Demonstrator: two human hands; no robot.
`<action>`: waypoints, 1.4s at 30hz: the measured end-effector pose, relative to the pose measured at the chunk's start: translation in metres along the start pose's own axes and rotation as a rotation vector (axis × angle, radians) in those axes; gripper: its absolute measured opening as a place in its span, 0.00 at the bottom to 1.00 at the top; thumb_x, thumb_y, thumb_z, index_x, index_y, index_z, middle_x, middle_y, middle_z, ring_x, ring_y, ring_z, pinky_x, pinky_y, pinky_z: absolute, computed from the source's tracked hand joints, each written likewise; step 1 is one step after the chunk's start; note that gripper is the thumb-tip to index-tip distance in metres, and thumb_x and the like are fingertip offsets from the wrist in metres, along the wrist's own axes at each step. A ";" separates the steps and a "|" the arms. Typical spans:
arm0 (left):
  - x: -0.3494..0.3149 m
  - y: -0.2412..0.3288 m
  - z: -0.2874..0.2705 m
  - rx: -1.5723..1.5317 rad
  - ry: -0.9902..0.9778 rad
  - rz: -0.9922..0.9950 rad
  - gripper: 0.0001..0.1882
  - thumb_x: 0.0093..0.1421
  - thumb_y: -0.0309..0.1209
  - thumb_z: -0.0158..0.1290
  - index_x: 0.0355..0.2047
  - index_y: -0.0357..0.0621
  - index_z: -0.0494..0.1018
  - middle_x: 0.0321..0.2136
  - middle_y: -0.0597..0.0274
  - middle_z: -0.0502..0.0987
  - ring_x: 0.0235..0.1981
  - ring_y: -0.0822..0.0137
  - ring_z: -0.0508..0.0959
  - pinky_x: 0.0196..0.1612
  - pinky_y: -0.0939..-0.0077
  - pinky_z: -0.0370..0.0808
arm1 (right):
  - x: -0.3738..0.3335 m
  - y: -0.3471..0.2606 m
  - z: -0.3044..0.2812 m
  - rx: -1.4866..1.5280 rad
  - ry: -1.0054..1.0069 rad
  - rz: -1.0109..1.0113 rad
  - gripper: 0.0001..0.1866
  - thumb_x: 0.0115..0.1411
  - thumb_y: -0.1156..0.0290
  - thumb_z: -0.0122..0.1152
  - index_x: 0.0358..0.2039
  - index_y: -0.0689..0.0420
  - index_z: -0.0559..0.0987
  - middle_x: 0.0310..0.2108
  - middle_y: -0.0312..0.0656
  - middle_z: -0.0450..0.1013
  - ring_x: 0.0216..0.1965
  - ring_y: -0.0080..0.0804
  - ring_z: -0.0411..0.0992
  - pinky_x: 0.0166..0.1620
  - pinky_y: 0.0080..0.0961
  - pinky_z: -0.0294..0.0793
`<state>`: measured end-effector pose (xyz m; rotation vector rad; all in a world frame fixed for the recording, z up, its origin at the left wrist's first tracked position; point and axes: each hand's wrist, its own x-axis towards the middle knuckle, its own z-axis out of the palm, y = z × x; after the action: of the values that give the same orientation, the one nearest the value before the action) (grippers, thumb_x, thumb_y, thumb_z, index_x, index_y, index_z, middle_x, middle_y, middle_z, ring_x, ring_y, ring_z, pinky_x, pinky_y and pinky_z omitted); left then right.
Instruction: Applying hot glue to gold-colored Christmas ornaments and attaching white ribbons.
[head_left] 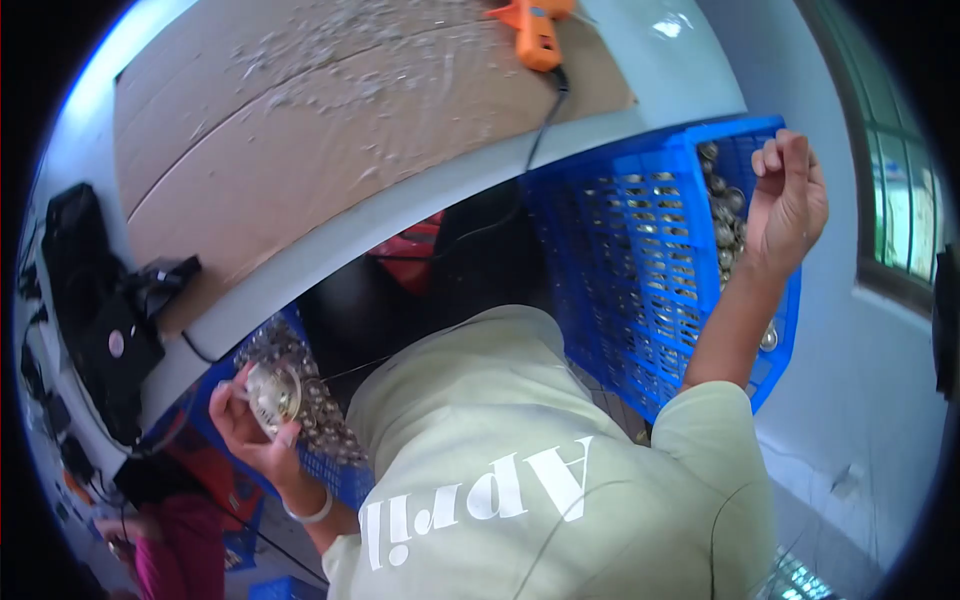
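At the left, my left hand grips a clear, round, shiny piece between thumb and fingers. The piece has a golden tint inside; its exact kind cannot be made out. Just beyond it, a blue crate holds many small shiny round pieces of silver and gold tone. My right hand is raised over the far right side of a tall blue plastic basket, with its fingers curled together. Whether anything sits in those fingers cannot be seen. Similar round pieces lie inside that basket.
An orange glue gun with a black cord rests on the cardboard-covered table, among clear glue scraps. Black equipment stands at the left. A person in a pink sleeve is at lower left. A barred window is right.
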<state>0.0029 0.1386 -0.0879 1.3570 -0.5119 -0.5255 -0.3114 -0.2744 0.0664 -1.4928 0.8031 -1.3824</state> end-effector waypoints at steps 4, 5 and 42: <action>-0.040 -0.034 -0.071 0.117 0.071 -0.195 0.38 0.56 0.42 0.58 0.62 0.38 0.56 0.57 0.52 0.65 0.55 0.61 0.68 0.55 0.68 0.66 | 0.031 0.021 -0.111 -0.270 0.364 0.022 0.15 0.61 0.61 0.61 0.31 0.62 0.75 0.24 0.38 0.72 0.22 0.24 0.67 0.26 0.20 0.68; -0.052 -0.046 -0.090 0.138 0.077 -0.183 0.38 0.56 0.42 0.58 0.62 0.38 0.56 0.57 0.52 0.65 0.55 0.61 0.68 0.55 0.68 0.66 | 0.035 0.030 -0.142 -0.300 0.434 0.122 0.15 0.61 0.60 0.60 0.31 0.61 0.75 0.24 0.38 0.73 0.22 0.23 0.68 0.25 0.20 0.68; 0.073 0.060 0.128 0.113 -0.589 0.009 0.04 0.55 0.16 0.52 0.26 0.29 0.77 0.26 0.50 0.80 0.23 0.68 0.80 0.26 0.82 0.76 | 0.017 0.012 -0.028 -0.529 -0.391 0.143 0.30 0.56 0.77 0.63 0.59 0.64 0.64 0.51 0.43 0.69 0.52 0.28 0.68 0.57 0.25 0.64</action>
<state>-0.0169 0.0026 -0.0080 1.2961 -1.0381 -0.9070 -0.3347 -0.3002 0.0601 -1.9845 1.0427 -0.7584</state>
